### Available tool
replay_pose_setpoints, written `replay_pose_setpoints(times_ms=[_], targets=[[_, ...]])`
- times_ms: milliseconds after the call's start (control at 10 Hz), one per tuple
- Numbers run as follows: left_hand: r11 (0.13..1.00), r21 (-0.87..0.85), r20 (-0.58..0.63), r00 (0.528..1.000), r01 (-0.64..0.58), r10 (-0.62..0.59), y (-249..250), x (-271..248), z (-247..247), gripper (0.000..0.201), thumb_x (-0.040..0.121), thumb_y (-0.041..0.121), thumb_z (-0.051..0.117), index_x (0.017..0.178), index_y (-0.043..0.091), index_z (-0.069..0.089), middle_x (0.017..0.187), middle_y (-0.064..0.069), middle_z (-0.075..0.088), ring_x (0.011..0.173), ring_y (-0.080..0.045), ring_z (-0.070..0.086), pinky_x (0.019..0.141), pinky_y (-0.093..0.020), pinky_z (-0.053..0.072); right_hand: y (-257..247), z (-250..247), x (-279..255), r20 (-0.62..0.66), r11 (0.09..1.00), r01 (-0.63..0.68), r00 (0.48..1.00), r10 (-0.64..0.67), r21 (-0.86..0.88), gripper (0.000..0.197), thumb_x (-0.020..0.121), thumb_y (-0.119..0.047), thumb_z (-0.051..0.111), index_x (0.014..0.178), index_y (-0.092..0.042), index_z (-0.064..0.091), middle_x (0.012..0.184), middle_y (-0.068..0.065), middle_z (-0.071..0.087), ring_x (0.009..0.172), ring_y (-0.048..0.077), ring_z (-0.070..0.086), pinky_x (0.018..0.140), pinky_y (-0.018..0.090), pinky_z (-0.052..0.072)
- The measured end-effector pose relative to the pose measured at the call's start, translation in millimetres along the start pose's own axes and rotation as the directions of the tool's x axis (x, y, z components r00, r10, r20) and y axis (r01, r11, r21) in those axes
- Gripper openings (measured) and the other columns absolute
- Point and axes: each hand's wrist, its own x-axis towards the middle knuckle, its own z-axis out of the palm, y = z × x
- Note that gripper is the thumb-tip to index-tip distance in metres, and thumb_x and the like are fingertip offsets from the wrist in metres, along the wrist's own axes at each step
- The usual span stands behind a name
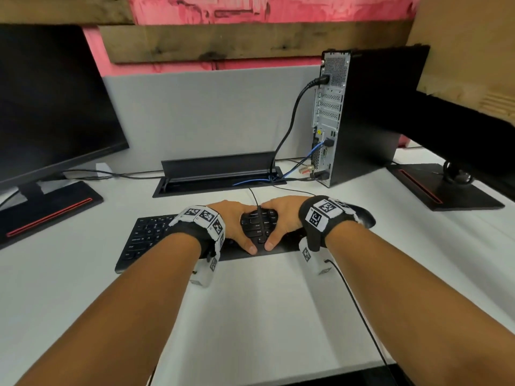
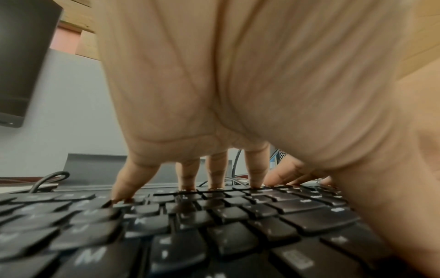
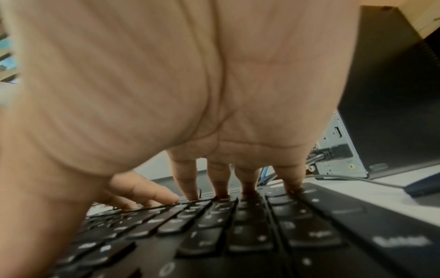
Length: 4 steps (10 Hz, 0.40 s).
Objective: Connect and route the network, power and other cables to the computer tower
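Note:
The black computer tower (image 1: 362, 115) stands at the back right of the desk, its metal rear panel (image 1: 328, 112) facing left. A black power cable (image 1: 292, 115) is plugged in near the panel's top. A blue network cable (image 1: 309, 156) enters lower down, and a black plug (image 1: 322, 175) sits at the bottom, also seen in the right wrist view (image 3: 333, 153). My left hand (image 1: 234, 218) and right hand (image 1: 281, 215) rest side by side on the black keyboard (image 1: 147, 235), straight fingertips (image 2: 256, 182) touching keys and holding nothing. A thin black cable (image 1: 260, 215) lies across the keys between them.
An open cable well (image 1: 220, 174) in the desk takes the cables behind the keyboard. A loose clear plug (image 1: 305, 169) lies near the tower. Monitors stand at left (image 1: 50, 101) and right (image 1: 468, 129) on flat bases. A black mouse (image 1: 362, 215) sits beyond my right wrist.

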Motion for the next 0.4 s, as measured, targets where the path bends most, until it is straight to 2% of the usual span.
replay_pose_setpoints(times_ms=[100,200,300,400], targets=[[0.999,0.036,0.043,0.999,0.008,-0.009,2,7,-5,0.092,0.041,0.063,0.089,0.125,0.046,0.055,0.107,0.019,0.069,0.101,-0.008,0.064,0.100,-0.037,0.049,0,-5,9,0.022,0.999,-0.005,1.000,0.005,-0.033,0.090,0.055,-0.053,0.093,0.134,-0.034,0.055,0.122,-0.012,0.066,0.108,0.014,0.062,0.099,0.035,0.049],[0.997,0.080,0.079,0.997,0.016,-0.022,4,19,-20,0.086,0.056,0.055,0.089,0.133,0.037,0.053,0.122,0.011,0.067,0.114,-0.015,0.061,0.106,-0.037,0.044,0,-19,21,0.056,0.997,-0.012,0.998,0.016,-0.074,0.086,0.058,-0.056,0.090,0.134,-0.032,0.058,0.126,-0.008,0.066,0.111,0.016,0.062,0.103,0.039,0.049],[0.985,0.163,0.087,0.994,0.051,-0.066,8,25,-44,0.104,0.066,0.058,0.082,0.153,0.032,0.031,0.153,0.004,0.041,0.139,-0.018,0.042,0.116,-0.036,0.032,-2,-39,26,0.036,0.993,-0.044,0.998,0.048,-0.111,0.100,0.066,-0.061,0.084,0.151,-0.028,0.042,0.152,-0.004,0.047,0.134,0.019,0.049,0.111,0.037,0.040],[0.986,0.163,0.046,0.998,0.021,-0.029,14,31,-79,0.097,0.071,0.054,0.080,0.153,0.034,0.031,0.150,0.005,0.043,0.136,-0.018,0.044,0.114,-0.035,0.034,-4,-62,32,-0.026,0.997,-0.033,0.999,0.031,-0.067,0.098,0.072,-0.062,0.079,0.154,-0.025,0.038,0.157,-0.002,0.040,0.139,0.020,0.043,0.114,0.037,0.037]])
